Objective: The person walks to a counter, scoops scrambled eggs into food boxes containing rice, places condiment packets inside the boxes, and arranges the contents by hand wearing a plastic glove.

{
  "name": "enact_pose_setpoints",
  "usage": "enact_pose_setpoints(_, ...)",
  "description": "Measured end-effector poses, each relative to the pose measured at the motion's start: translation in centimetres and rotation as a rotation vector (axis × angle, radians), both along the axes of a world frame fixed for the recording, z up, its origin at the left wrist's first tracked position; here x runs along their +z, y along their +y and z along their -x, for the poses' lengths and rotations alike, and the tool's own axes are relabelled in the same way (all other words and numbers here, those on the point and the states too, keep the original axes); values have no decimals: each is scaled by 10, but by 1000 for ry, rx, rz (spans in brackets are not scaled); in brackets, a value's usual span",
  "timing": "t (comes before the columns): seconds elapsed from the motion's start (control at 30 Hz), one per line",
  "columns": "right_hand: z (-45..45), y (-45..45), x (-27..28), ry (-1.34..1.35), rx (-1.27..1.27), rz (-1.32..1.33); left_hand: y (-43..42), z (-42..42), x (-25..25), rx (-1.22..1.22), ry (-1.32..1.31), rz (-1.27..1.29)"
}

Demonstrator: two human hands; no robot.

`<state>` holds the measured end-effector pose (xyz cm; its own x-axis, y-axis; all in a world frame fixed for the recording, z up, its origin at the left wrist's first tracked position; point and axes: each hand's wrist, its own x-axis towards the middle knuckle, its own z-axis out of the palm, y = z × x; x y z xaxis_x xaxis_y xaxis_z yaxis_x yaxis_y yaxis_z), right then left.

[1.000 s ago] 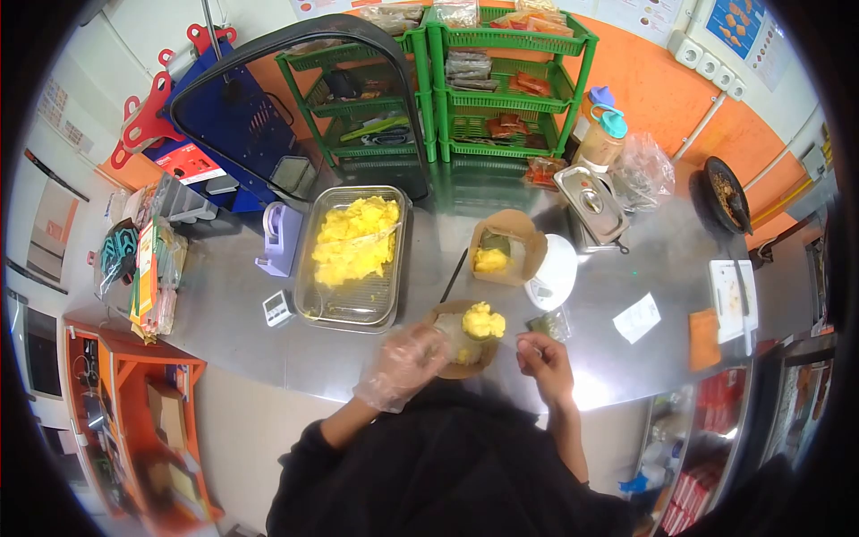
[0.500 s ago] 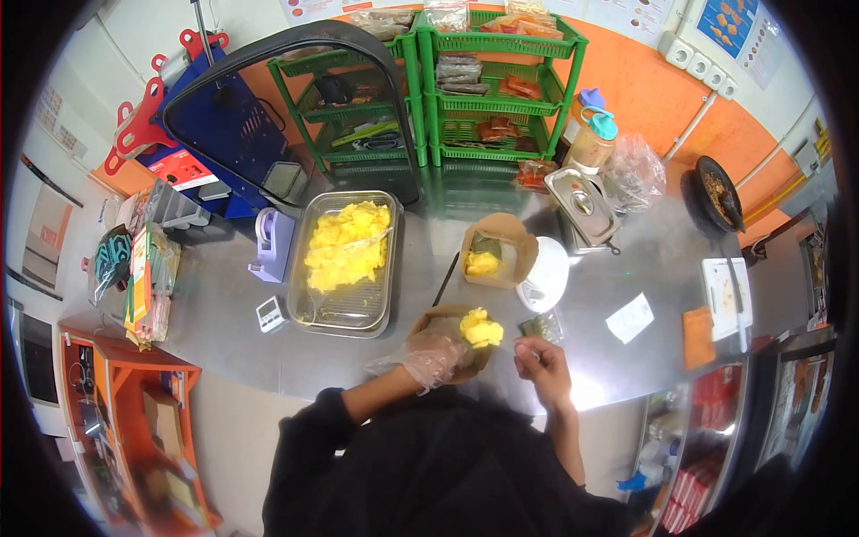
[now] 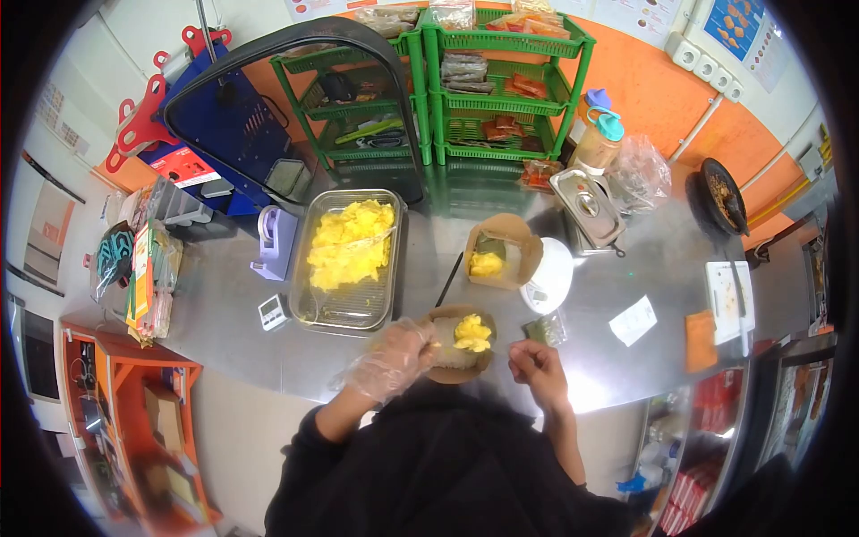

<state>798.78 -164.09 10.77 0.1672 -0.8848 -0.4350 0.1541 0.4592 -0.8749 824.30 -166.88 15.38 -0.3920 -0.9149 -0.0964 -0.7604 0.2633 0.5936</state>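
My left hand (image 3: 394, 358), in a clear plastic glove, is closed at the left rim of the near brown paper box (image 3: 461, 369); what its fingers pinch is too small to name. Yellow food (image 3: 472, 333) lies at the right side of that box, over something white. My bare right hand (image 3: 537, 369) is just right of the box, fingers pinched together, and what they hold is hidden. Behind stands another open paper box (image 3: 528, 268) with yellow food (image 3: 486, 265) and something dark green. A glass tray (image 3: 344, 313) to the left holds a large yellow heap (image 3: 351, 246).
A white scale (image 3: 548, 277), a small plastic packet (image 3: 548, 329) and a paper slip (image 3: 633, 320) lie to the right. Left are a timer (image 3: 273, 312) and a tape dispenser (image 3: 276, 242). Green racks (image 3: 501, 103), a metal container (image 3: 586, 206) and a bottle (image 3: 598, 143) stand behind.
My left hand reached into the near box, then drew back left to its rim. The yellow food now sits lower in the box. My right hand stays closed near the same place.
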Motion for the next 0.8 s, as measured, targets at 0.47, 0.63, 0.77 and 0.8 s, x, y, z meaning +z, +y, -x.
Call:
enact_pose_setpoints(0.47, -5, 0, 0, -12, 28, 9, -20, 13, -4, -204, 149, 127)
enact_pose_setpoints(0.63, -3, -1, 0, -100, 27, -6, -27, 1, 2, -138, 246, 196)
enact_pose_setpoints(0.77, 1, -3, 1, -66, 24, 16, -25, -9, 17, -23, 288, 239)
enact_pose_setpoints(0.8, 2, -3, 1, -61, 21, 23, -24, -12, 18, 31, 309, 228)
